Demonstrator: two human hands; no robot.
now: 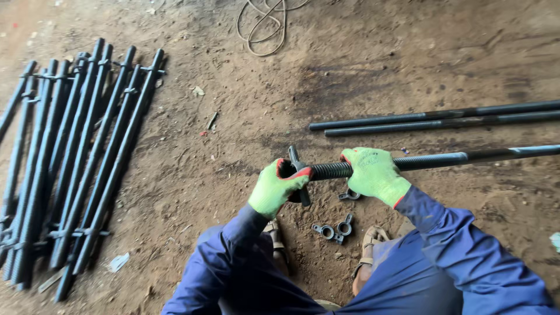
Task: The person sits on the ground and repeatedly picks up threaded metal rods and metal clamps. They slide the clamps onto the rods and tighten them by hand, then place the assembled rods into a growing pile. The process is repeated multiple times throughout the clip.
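While the threaded rod (pixel 420 161) lies level above the dirt floor (pixel 245 116), the right hand (pixel 373 174) grips its threaded part and the left hand (pixel 279 185) closes on the wing nut (pixel 298 175) at the rod's end. Loose wing nuts (pixel 335 229) lie below the rod; a stack of rods (pixel 70 163) lies far left.

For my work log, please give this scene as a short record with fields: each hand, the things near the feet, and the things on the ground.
left hand: left hand, green glove, grips a dark wing nut at the rod's end
right hand: right hand, green glove, closed around the threaded rod
near feet: loose wing nuts on the dirt
left side: pile of rods lying together
right side: two more rods on the ground
top: coiled rope
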